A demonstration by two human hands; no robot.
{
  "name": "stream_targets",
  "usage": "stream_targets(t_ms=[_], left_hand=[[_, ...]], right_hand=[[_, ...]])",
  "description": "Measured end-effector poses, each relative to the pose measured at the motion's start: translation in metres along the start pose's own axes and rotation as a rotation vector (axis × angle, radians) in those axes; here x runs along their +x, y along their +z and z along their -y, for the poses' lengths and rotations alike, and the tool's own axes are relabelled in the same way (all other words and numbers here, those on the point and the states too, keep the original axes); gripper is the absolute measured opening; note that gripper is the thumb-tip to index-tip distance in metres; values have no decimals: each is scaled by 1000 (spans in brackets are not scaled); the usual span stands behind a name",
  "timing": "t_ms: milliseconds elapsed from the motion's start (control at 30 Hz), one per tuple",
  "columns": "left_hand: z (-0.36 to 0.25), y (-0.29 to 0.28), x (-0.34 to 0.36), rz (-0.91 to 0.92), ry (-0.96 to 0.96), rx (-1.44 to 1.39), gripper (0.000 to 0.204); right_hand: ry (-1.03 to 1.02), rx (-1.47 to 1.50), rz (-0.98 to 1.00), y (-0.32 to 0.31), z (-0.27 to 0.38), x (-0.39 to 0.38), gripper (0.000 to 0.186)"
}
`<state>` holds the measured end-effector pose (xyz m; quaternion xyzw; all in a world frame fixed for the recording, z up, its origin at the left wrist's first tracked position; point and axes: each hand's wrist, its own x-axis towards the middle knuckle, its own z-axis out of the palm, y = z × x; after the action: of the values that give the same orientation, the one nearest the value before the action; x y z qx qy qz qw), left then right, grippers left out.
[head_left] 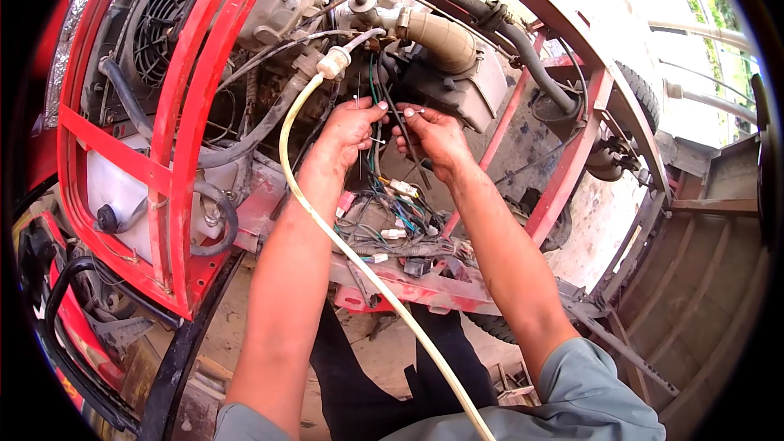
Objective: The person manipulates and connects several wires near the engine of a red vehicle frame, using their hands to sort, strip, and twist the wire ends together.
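Over the open engine bay both of my hands are raised close together, fingertips almost meeting. My left hand (347, 126) is closed around a few thin pale strips with small white heads (378, 140), which look like cable ties; their ends stick out above and below the fist. In a pinch, my right hand (441, 140) has its thumb and forefinger pressed together; what lies between them is too small to make out. A black cable (410, 143) hangs between the hands. Beneath them lies a bundle of loose wires with white connectors (402, 188).
A pale yellow hose (351, 253) runs from a white filter (333, 63) across my left forearm. Red frame bars (189, 114) and a white tank (122, 188) stand left. At the right are an air-filter box (482, 86), frame rails (563, 163) and a cargo bed (694, 286).
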<state>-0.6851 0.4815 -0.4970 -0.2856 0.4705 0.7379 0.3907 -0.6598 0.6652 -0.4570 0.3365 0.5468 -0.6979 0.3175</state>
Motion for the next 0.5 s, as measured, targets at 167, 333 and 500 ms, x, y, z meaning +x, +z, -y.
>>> stream_targets(t_ms=[167, 333, 500], left_hand=[[1, 5, 2, -2, -29, -6, 8], [0, 3, 0, 11, -19, -11, 9], [0, 1, 0, -22, -25, 7, 11]], right_hand=[[-49, -54, -49, 0, 1, 1, 33], [-280, -249, -115, -2, -20, 15, 29], [-757, -983, -494, 7, -39, 17, 22]])
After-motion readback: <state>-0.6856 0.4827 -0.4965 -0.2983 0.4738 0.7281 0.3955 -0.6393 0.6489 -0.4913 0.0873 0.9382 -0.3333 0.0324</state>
